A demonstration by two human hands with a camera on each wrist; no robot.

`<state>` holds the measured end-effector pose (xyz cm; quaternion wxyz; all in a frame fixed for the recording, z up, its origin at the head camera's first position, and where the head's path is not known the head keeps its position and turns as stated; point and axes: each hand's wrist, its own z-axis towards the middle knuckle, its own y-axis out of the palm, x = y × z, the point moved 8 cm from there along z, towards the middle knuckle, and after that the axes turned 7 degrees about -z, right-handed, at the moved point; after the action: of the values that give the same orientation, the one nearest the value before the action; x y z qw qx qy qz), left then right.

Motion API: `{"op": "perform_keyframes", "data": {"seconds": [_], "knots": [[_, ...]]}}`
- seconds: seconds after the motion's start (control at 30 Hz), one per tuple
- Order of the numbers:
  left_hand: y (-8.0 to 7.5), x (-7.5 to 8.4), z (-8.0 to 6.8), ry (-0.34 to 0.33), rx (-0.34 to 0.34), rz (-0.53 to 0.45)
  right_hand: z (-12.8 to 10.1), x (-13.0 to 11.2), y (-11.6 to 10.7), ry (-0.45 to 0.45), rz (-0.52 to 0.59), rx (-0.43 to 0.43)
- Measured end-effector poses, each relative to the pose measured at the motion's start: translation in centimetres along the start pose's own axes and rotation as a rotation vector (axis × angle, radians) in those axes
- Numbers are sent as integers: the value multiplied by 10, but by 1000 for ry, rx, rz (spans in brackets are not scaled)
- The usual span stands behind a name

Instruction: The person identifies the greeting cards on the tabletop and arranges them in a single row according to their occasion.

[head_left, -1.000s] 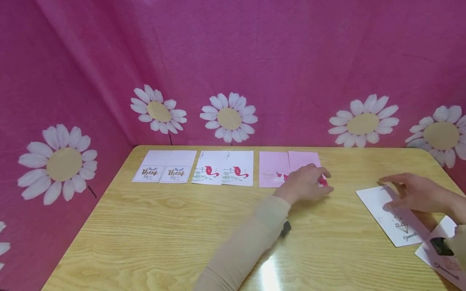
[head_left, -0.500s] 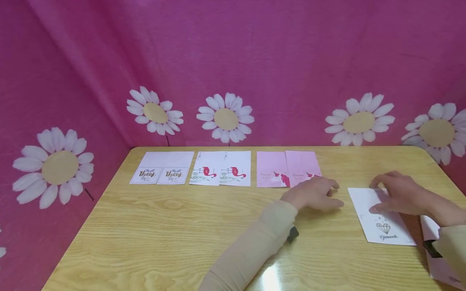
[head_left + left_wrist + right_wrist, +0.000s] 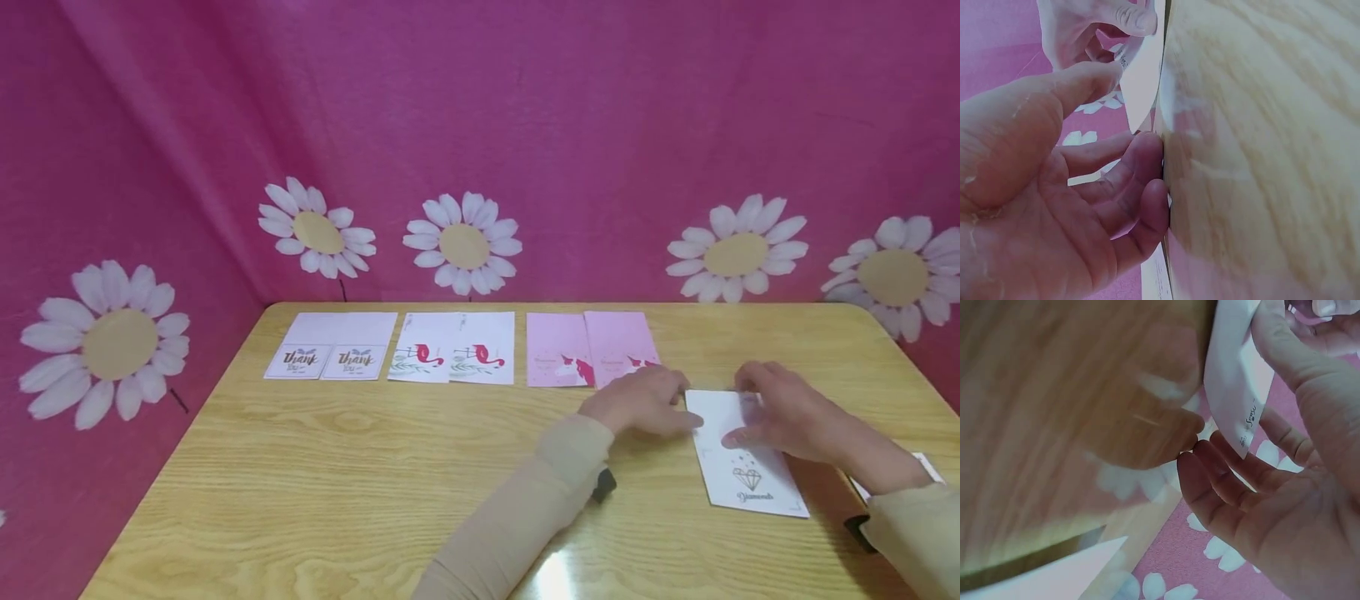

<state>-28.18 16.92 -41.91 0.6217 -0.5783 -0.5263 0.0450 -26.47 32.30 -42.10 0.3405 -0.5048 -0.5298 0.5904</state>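
Both hands [image 3: 705, 408] touch rectangular (glossy) diamond card [image 3: 750, 475].

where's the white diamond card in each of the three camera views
Head: the diamond card lies right of centre on the table, between the left hand and the right hand.
Left wrist: top centre, seen edge-on against the tabletop.
Right wrist: upper right, a curved white sheet with script at its edge.
Shared landmark: the wood-grain table.
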Motion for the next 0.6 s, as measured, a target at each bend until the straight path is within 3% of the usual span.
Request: {"op": "perform_keyframes", "data": {"seconds": [0.23, 0.6], "knots": [[0, -3, 0, -12, 13, -206, -5, -8, -3, -51, -33, 85], [5, 1, 1, -55, 109, -531, -8, -13, -2, -74, -13, 136]]}}
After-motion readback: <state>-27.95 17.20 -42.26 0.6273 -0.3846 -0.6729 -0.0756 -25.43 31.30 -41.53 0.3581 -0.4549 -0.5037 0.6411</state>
